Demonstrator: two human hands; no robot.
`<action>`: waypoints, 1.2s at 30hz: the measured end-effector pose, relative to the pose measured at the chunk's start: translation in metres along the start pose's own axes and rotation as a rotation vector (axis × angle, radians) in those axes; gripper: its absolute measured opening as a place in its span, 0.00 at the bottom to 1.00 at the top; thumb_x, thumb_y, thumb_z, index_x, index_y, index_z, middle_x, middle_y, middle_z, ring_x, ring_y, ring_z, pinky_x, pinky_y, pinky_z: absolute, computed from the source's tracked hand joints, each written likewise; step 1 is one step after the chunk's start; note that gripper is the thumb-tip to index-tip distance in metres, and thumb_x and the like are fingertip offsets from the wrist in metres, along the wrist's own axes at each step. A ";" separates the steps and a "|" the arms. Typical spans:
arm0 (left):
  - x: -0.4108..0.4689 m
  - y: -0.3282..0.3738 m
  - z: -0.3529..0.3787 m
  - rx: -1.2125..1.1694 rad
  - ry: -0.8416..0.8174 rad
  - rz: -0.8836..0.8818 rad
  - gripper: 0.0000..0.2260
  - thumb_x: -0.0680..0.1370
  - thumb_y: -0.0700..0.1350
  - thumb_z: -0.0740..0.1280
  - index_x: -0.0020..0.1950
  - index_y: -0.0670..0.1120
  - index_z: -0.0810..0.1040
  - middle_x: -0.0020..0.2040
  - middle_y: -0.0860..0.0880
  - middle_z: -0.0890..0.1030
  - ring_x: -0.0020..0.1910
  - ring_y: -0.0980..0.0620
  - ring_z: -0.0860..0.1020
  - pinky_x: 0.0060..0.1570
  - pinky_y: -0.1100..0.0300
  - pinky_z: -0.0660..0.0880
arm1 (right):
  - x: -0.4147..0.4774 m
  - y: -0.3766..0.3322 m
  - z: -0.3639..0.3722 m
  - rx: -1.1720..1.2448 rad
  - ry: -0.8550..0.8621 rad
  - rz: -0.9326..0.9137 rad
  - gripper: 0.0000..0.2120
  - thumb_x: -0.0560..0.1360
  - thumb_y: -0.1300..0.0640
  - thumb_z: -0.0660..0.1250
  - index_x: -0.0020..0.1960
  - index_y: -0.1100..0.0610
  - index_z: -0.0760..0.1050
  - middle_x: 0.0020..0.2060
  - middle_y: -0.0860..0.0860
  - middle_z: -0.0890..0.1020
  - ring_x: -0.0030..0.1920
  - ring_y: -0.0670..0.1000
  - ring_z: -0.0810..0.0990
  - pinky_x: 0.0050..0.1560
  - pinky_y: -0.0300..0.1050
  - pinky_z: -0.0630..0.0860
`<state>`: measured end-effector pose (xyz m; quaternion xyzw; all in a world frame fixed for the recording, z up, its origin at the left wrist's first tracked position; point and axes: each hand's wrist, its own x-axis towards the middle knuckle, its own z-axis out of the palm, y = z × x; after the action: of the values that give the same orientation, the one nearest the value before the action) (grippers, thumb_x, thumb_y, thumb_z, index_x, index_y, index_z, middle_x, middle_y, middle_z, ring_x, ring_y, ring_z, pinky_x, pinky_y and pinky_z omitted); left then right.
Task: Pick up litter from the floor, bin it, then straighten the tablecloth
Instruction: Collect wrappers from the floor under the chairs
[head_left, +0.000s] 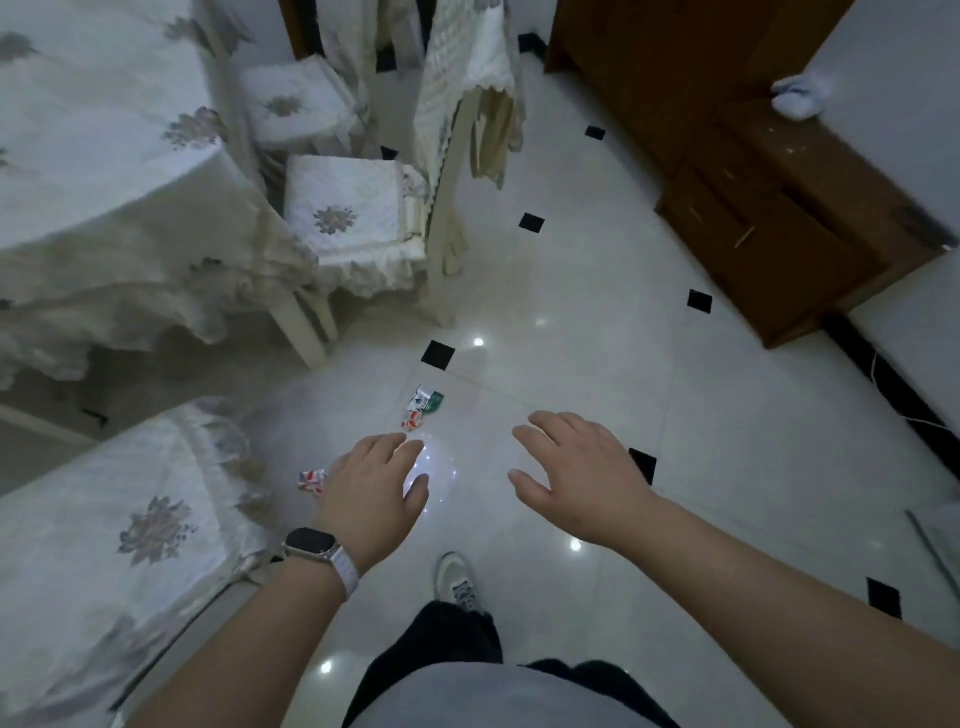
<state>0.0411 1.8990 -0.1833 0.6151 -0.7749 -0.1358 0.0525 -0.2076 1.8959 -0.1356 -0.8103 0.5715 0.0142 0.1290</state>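
Upper left of frame: the tablecloth (104, 156), floral-patterned, hangs rumpled over the tabletop edge, with its lace hem bunched. Lower left: a chair seat cover (130, 519) in similar fabric. Left of centre, on the white tiled floor (571, 338): a crumpled red-and-white wrapper (312, 480) lies just beside the left grip (371, 499), partly hidden by its outer edge. The left grip is palm down above the floor, fingers loosely extended, holding nothing; a watch (311, 545) on a white strap sits at the wrist. Just above it in frame, a green, red and white wrapper (422, 408) lies on the floor, apart from both grips. Right of centre: the right grip (582, 478) is palm down, fingers spread, holding nothing. Upper right: a brown wooden cabinet (753, 182) stands against the wall.
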 end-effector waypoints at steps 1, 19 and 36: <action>0.011 -0.006 -0.002 0.003 0.006 -0.012 0.16 0.75 0.49 0.69 0.61 0.46 0.79 0.60 0.46 0.80 0.58 0.43 0.77 0.53 0.48 0.76 | 0.016 0.001 -0.003 -0.003 -0.007 -0.021 0.24 0.77 0.42 0.60 0.68 0.54 0.71 0.66 0.52 0.73 0.64 0.55 0.72 0.61 0.51 0.68; 0.115 -0.054 0.022 -0.048 0.028 -0.475 0.17 0.76 0.48 0.68 0.62 0.44 0.78 0.60 0.44 0.79 0.59 0.41 0.76 0.58 0.48 0.72 | 0.254 0.047 0.033 -0.009 -0.221 -0.437 0.23 0.75 0.43 0.61 0.64 0.55 0.74 0.60 0.53 0.77 0.55 0.56 0.77 0.51 0.50 0.73; 0.193 -0.113 0.248 -0.187 0.015 -0.919 0.18 0.75 0.47 0.70 0.64 0.42 0.78 0.60 0.41 0.79 0.58 0.39 0.76 0.55 0.45 0.74 | 0.424 0.113 0.262 -0.050 -0.408 -0.661 0.25 0.77 0.43 0.60 0.69 0.55 0.68 0.66 0.54 0.72 0.60 0.56 0.73 0.53 0.51 0.73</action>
<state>0.0397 1.7252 -0.4685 0.8881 -0.4063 -0.2097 0.0477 -0.1329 1.5285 -0.4823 -0.9340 0.2419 0.1466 0.2181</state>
